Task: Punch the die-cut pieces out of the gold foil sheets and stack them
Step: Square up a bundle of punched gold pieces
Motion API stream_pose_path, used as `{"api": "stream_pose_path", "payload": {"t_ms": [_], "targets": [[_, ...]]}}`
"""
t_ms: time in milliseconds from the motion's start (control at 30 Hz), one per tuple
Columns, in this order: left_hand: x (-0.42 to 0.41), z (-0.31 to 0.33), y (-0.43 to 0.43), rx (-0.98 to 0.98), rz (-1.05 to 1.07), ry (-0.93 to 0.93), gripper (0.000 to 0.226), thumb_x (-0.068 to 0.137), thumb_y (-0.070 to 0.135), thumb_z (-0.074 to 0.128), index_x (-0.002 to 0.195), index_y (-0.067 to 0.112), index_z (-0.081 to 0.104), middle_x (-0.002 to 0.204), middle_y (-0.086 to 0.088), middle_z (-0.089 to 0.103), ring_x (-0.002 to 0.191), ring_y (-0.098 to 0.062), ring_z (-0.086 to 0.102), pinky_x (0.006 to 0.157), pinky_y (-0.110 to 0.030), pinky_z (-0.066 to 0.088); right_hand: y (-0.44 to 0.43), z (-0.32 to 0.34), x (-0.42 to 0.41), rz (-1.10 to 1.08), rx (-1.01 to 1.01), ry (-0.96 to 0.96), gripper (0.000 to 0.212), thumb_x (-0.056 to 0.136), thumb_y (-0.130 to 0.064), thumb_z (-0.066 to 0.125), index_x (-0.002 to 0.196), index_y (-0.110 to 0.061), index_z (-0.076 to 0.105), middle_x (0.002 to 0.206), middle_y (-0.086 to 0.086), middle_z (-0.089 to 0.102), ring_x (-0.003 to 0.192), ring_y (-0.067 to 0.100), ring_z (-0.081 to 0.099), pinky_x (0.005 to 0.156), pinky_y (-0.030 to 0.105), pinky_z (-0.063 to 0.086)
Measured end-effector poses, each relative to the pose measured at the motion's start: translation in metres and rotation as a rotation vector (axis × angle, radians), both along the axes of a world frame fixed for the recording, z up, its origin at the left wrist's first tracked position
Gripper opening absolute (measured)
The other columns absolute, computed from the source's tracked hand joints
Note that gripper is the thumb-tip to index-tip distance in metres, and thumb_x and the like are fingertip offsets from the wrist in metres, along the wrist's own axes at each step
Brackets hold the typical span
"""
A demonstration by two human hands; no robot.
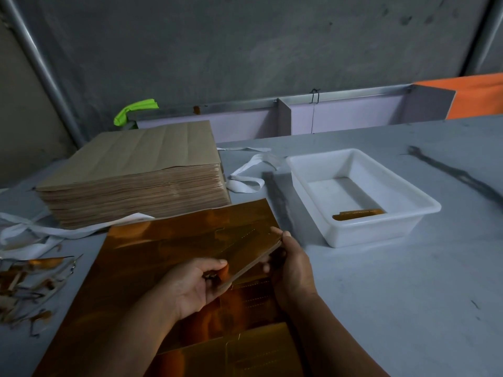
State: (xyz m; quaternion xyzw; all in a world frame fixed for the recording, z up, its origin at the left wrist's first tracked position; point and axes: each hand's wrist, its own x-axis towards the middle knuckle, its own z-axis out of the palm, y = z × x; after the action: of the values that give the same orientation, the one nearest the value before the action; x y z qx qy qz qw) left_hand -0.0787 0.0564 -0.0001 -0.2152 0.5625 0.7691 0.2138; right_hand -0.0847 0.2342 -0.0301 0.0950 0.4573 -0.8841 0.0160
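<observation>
Both hands (pixel 196 284) (pixel 288 268) grip a flat, glossy gold foil stack (pixel 245 254).

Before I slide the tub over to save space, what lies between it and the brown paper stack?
Loose white straps lie on the table between tub and stack, in the head view.

I see open table (pixel 408 295) at near right. The paper stack (pixel 130 172) blocks far left, the white tray (pixel 367 235) far right.

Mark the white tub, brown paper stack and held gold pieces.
white tub (pixel 373 235), head view, front wall.
brown paper stack (pixel 152 151), head view, top sheet.
held gold pieces (pixel 245 253), head view, top face.
</observation>
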Motion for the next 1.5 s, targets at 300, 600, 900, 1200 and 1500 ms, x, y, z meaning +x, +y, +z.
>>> {"api": "stream_pose_path", "payload": {"t_ms": [300,600,900,1200,1500], "targets": [[0.001,0.002,0.001,-0.025,0.026,-0.013,0.051,0.065,0.005,0.07,0.114,0.002,0.056,0.099,-0.022,0.06,0.064,-0.025,0.064,0.041,-0.025,0.051,0.0,-0.001,0.0,0.003,0.046,0.017,0.046,0.104,-0.039,0.039,0.117,-0.002,0.064,0.077,0.015,0.058,0.058,0.018,0.052,0.053,0.029,0.043],[-0.004,-0.001,-0.001,-0.108,0.029,0.076,0.028,0.082,0.006,0.068,0.108,0.006,0.058,0.09,-0.014,0.064,0.072,-0.025,0.068,0.048,-0.03,0.054,-0.004,-0.003,-0.001,-0.023,0.14,-0.022,0.014,0.099,-0.01,0.051,0.107,-0.011,0.063,0.09,0.013,0.065,0.065,0.022,0.059,0.05,0.029,0.049],[-0.003,0.004,0.001,-0.045,0.141,0.087,0.047,0.067,0.005,0.074,0.112,0.003,0.059,0.103,-0.018,0.069,0.086,-0.028,0.071,0.053,-0.031,0.057,-0.005,-0.003,0.001,-0.068,0.205,-0.044,0.014,0.101,-0.016,0.049,0.107,-0.022,0.06,0.076,0.005,0.064,0.047,0.015,0.054,0.042,0.025,0.044],[-0.014,0.006,-0.002,-0.102,0.302,0.101,0.021,0.087,0.0,0.063,0.106,0.008,0.057,0.101,-0.015,0.064,0.087,-0.025,0.066,0.063,-0.032,0.052,-0.011,-0.002,0.002,-0.078,0.212,0.021,0.023,0.107,-0.021,0.036,0.112,-0.025,0.058,0.07,0.003,0.068,0.057,0.013,0.061,0.051,0.025,0.05],[-0.025,0.011,0.009,-0.102,0.365,0.142,0.018,0.089,0.002,0.061,0.105,0.008,0.057,0.104,-0.015,0.061,0.089,-0.025,0.064,0.061,-0.03,0.051,-0.015,-0.007,0.005,-0.009,0.543,0.038,0.026,0.104,-0.016,0.04,0.099,-0.033,0.059,0.084,0.001,0.071,0.06,0.009,0.059,0.057,0.027,0.051]]}}
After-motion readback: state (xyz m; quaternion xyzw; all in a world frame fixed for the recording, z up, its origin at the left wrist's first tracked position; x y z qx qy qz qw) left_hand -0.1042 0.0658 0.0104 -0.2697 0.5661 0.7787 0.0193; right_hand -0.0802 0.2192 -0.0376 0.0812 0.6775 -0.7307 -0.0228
